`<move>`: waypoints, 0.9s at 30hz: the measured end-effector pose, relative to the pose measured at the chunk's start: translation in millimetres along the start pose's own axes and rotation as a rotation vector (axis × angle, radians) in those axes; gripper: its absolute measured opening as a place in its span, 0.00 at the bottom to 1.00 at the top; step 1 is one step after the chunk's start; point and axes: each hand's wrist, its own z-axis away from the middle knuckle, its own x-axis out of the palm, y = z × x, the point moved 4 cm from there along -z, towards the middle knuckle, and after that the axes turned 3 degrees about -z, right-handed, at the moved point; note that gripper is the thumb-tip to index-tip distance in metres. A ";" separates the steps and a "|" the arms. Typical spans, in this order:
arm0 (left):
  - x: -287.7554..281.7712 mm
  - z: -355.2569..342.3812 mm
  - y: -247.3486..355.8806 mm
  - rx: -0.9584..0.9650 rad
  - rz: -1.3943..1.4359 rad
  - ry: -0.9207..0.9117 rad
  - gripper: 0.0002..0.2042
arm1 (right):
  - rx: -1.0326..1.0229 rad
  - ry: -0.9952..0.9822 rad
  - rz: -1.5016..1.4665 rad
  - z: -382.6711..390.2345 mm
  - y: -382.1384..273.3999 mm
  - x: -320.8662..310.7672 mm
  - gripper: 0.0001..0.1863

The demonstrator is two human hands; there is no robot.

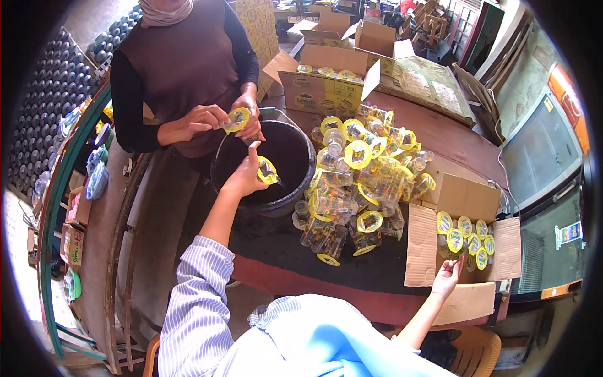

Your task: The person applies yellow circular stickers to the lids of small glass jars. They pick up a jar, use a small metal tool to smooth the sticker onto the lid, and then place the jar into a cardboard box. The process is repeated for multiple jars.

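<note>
My left hand is closed on a clear plastic cup with a yellow-rimmed sealed lid, held over a large black bucket. My right hand is at the near side of an open cardboard box, its fingers loosely bent and partly apart, with no held item visible. Inside that box stand several yellow-rimmed cups, lids up. Across the bucket, a co-worker's hands hold another such cup. A large heap of similar cups lies between the bucket and the box.
A carton filled with cups stands behind the heap, with more open cartons farther back. The dark table spans the front. A glass-fronted cabinet stands at the right. A wooden chair is below my right arm.
</note>
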 end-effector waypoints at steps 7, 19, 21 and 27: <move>9.4 -6.0 5.2 0.009 -0.171 -0.068 0.47 | 0.042 -0.032 -0.169 -2.7 10.5 -28.6 0.17; 10.7 -14.1 16.5 0.052 -0.463 -0.233 0.50 | 0.133 -0.182 -0.399 4.9 15.3 -38.0 0.15; 11.1 -15.8 18.2 0.066 -0.535 -0.255 0.51 | 0.144 -0.181 -0.413 5.0 14.9 -37.3 0.15; 18.5 -22.8 14.7 0.104 -0.724 -0.299 0.53 | 0.156 -0.195 -0.423 6.4 13.8 -35.0 0.14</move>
